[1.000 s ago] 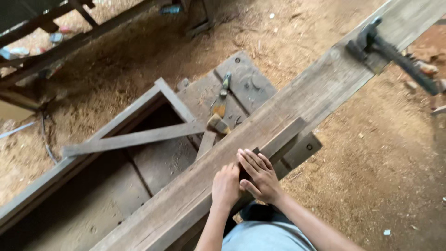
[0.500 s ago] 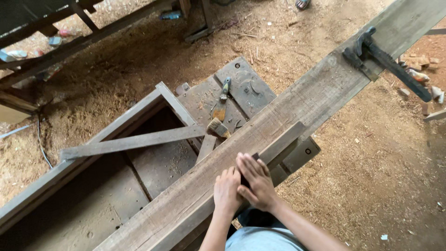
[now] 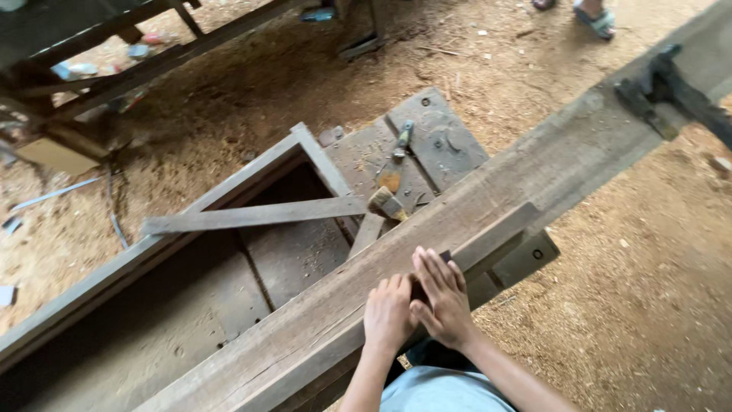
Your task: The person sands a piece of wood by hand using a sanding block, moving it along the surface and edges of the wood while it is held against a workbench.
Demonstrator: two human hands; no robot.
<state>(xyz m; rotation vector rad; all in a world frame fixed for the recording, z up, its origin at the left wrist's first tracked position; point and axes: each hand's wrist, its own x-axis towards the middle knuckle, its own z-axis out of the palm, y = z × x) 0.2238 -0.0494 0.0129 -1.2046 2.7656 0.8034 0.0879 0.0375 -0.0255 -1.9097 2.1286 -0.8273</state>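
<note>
from the head view, a paint brush (image 3: 386, 203) and a small tool (image 3: 402, 138) lay on worn grey boards (image 3: 435, 145) beyond the long rough wooden beam (image 3: 496, 198); a dark clamp (image 3: 662, 91) gripped its far end. an open wooden frame (image 3: 252, 216) sat over sawdust. the left hand (image 3: 389, 311) and right hand (image 3: 441, 296) pressed a small dark block (image 3: 420, 288) onto the beam, fingers together and flat, partly hiding it.

The long beam (image 3: 488, 206) is rough, weathered grey wood, matt and grainy. The frame (image 3: 252, 215) beside it is the same dull timber. A dark matt metal clamp (image 3: 671, 95) grips the beam. Sawdust (image 3: 656, 290) covers the ground.
</note>
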